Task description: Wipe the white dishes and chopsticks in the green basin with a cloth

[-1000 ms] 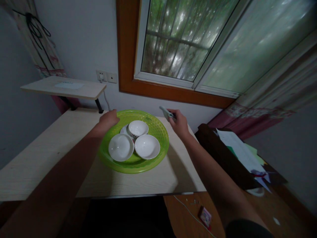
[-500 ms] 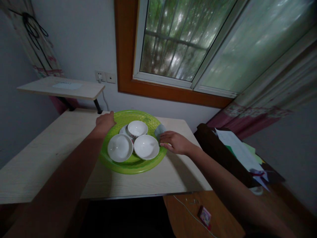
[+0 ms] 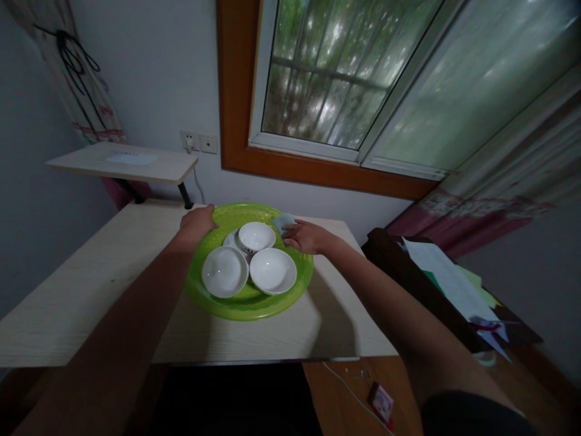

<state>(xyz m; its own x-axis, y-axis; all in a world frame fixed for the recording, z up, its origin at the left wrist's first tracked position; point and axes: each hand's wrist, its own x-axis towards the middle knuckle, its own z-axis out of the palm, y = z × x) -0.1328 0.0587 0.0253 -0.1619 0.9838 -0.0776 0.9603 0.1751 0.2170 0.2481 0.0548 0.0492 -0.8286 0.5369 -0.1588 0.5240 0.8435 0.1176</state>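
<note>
Bearing a green tray [image 3: 249, 312], the table [image 3: 77, 290] stands by a window [image 3: 333, 79].

Green tray [image 3: 247, 312] holds white bowls [image 3: 273, 270] beside grey cloth [image 3: 282, 221].

Glossy white bowls [image 3: 273, 271], a shiny green plastic tray [image 3: 249, 313] and a matt grey cloth [image 3: 282, 221].
We see smooth, ceramic-looking glaze on the bowls; the tray's surface is dimpled. The cloth looks rough and textured. The table [image 3: 272, 345] has a matt, pale wood-grain top. We also notice smooth brown wood in the window casing [image 3: 236, 79], shiny window glass [image 3: 454, 109] and a matt fabric curtain [image 3: 512, 166].
</note>
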